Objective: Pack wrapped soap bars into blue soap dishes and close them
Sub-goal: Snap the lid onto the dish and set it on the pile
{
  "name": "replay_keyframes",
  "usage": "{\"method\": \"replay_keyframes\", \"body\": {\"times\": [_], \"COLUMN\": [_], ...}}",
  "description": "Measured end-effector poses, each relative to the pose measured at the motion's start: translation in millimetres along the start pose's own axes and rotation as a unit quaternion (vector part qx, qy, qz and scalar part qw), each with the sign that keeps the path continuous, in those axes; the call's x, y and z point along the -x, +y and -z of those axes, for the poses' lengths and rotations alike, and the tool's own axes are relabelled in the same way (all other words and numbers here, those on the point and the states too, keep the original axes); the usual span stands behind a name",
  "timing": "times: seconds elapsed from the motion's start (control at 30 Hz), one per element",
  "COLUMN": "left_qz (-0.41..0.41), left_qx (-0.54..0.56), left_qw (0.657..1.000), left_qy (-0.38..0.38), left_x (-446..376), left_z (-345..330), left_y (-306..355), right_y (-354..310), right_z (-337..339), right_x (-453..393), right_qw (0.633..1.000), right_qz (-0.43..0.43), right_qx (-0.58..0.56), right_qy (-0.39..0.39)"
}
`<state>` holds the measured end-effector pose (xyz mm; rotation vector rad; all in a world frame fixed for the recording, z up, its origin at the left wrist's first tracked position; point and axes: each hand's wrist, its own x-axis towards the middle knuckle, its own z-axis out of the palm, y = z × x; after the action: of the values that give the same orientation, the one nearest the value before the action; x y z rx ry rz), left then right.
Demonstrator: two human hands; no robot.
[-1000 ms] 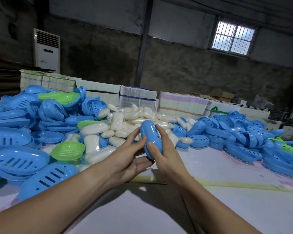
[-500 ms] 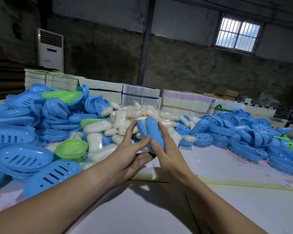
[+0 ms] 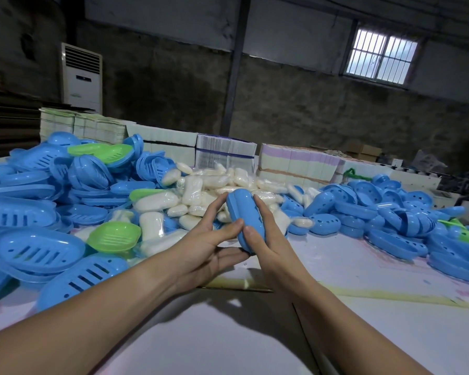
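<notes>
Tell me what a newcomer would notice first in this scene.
First, the closed blue plastic soap dish held upright at centre between the left hand and right hand. Behind it lies a heap of white wrapped soap bars. Piles of open blue soap dish halves fill the left of the white table, with more on the right and a few green dish halves mixed in.

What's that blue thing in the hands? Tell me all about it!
It is a blue soap dish, a smooth, shiny plastic oval made of two halves pressed together, with a seam running along its length. It looks closed, so nothing inside shows. It stands on end, tilted slightly, above the white table. The left hand pinches its left side and the right hand wraps its right side.
</notes>
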<state>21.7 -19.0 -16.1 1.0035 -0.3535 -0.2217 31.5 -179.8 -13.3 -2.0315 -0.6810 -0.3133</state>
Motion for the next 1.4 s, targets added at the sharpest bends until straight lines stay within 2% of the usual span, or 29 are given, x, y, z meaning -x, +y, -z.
{"method": "replay_keyframes", "body": {"times": [0.37, 0.57, 0.83, 1.4], "left_qz": [0.018, 0.036, 0.049, 0.047], "left_qx": [-0.067, -0.067, -0.010, -0.003], "left_qw": [0.998, 0.997, 0.999, 0.999], "left_qy": [0.010, 0.016, 0.009, -0.005], "left_x": [0.8, -0.1, -0.9, 3.6], "left_z": [5.5, 6.3, 6.5, -1.8], "left_y": [1.9, 0.1, 1.2, 3.8], "right_y": [2.5, 4.0, 2.2, -1.2], "right_z": [2.6, 10.2, 12.8, 16.0], "right_x": [2.1, 3.5, 1.3, 1.0], "right_qw": [0.999, 0.986, 0.980, 0.988], "right_qz": [-0.004, -0.046, -0.062, -0.056], "right_qx": [-0.038, -0.154, -0.176, -0.141], "right_qy": [-0.023, -0.052, -0.062, -0.020]}}
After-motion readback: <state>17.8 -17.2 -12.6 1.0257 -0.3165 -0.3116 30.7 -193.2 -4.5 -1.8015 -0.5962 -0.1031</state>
